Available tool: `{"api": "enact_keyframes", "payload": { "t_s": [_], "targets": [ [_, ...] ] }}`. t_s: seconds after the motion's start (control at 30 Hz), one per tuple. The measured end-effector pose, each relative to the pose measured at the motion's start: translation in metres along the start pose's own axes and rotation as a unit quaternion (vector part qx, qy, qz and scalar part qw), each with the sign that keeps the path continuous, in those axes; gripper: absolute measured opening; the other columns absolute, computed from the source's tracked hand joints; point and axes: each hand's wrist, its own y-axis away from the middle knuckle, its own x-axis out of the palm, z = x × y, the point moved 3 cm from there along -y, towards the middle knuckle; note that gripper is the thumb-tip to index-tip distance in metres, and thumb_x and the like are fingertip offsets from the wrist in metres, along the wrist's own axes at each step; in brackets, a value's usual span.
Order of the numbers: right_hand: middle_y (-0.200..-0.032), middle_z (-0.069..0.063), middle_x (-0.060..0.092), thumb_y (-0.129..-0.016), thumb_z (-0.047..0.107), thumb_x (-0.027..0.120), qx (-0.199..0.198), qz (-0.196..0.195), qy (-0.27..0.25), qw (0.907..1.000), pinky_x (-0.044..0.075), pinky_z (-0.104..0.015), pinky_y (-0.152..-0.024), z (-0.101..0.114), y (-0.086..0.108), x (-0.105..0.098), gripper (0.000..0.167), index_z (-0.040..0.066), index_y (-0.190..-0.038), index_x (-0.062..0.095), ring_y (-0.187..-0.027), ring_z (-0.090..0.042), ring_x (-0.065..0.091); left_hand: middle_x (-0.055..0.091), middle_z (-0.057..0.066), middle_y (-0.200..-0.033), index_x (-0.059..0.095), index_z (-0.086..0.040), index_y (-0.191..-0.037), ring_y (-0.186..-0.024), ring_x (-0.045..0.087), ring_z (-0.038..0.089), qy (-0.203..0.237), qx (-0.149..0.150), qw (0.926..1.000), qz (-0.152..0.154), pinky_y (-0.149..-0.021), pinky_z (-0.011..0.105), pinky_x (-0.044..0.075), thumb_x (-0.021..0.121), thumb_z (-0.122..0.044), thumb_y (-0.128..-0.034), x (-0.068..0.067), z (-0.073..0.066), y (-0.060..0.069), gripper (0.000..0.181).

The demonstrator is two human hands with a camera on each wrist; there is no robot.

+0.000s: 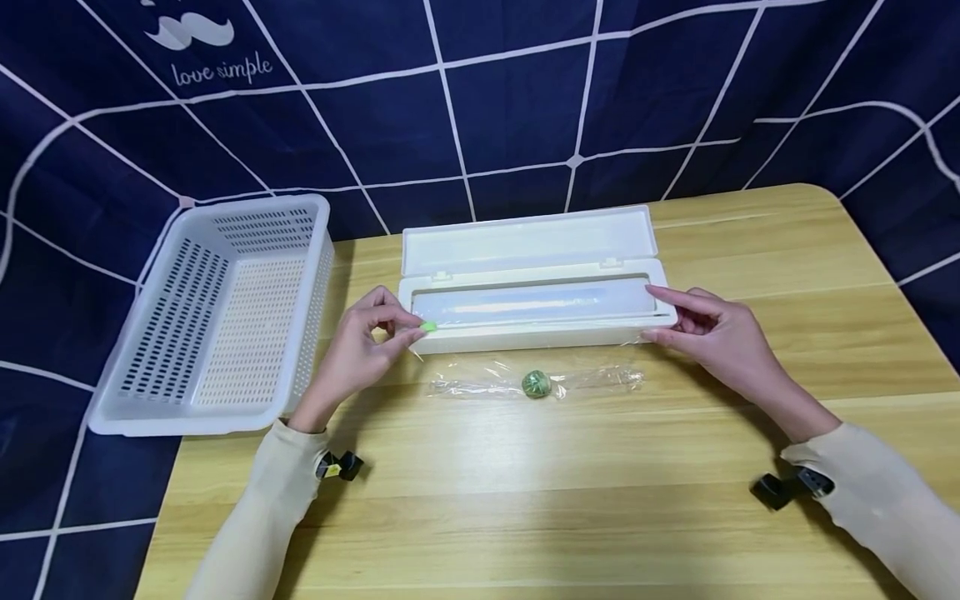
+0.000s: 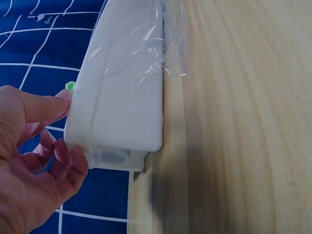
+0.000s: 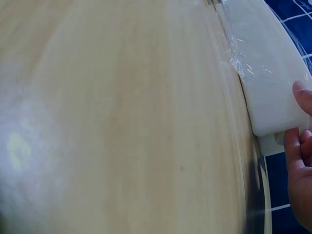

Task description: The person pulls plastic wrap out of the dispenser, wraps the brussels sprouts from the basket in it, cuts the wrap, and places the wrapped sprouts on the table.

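Note:
A white cling film dispenser (image 1: pixel 525 337) lies on the table with its hinged lid (image 1: pixel 528 242) tipped back and a film roll (image 1: pixel 525 302) inside. At its left front corner, my left hand (image 1: pixel 367 333) pinches a small green slide cutter (image 1: pixel 428 326) between thumb and index finger. My right hand (image 1: pixel 716 329) grips the dispenser's right end, thumb at the front and index finger on top. Clear film (image 2: pixel 146 53) hangs over the dispenser's front. Just before it lies a round green item (image 1: pixel 536 384) on or in a strip of clear film (image 1: pixel 480 387); its kind is unclear.
To the left stands a white perforated plastic basket (image 1: pixel 306 333), partly over the table's edge. The wooden table (image 1: pixel 525 508) meets a dark blue cloth with white lines (image 1: pixel 517 108) behind. Each sleeve has a small black camera (image 1: pixel 772 492) at the wrist.

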Motion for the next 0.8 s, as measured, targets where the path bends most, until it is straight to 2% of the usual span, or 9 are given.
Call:
{"api": "enact_keyframes", "payload": {
  "t_s": [0.17, 0.37, 0.8],
  "targets": [
    [-0.086, -0.006, 0.053, -0.086, 0.004, 0.094, 0.006, 0.002, -0.007, 1.0, 0.039, -0.022, -0.06, 0.0009, 0.0, -0.0005, 0.058, 0.014, -0.14, 0.076, -0.076, -0.015, 0.046, 0.06, 0.009, -0.094, 0.084, -0.002, -0.097, -0.083, 0.057, 0.022, -0.007, -0.009, 0.9999, -0.009, -0.073, 0.022, 0.05, 0.085, 0.009, -0.0896, -0.0024, 0.0016, 0.0027, 0.014],
    [-0.086, -0.006, 0.052, -0.086, 0.004, 0.094, 0.009, 0.002, -0.009, 0.9999, 0.038, -0.022, -0.06, 0.0017, -0.0012, 0.0008, 0.058, 0.014, -0.14, 0.076, -0.076, -0.015, 0.046, 0.061, 0.01, -0.095, 0.083, -0.001, -0.098, -0.083, 0.057, 0.023, -0.015, -0.004, 0.9998, -0.016, -0.072, 0.02, 0.049, 0.085, 0.011, -0.0889, -0.0062, 0.0028, 0.006, 0.015],
    [-0.087, -0.007, 0.052, -0.086, 0.006, 0.095, 0.02, 0.004, -0.004, 0.9998, 0.039, -0.023, -0.06, -0.0019, 0.001, -0.0006, 0.058, 0.015, -0.141, 0.076, -0.076, -0.016, 0.046, 0.06, 0.012, -0.097, 0.083, 0.0, -0.1, -0.085, 0.056, 0.023, 0.015, -0.016, 0.9997, -0.012, -0.072, 0.018, 0.051, 0.083, 0.011, -0.0903, -0.0071, 0.0052, 0.008, 0.014]
  ]
}}
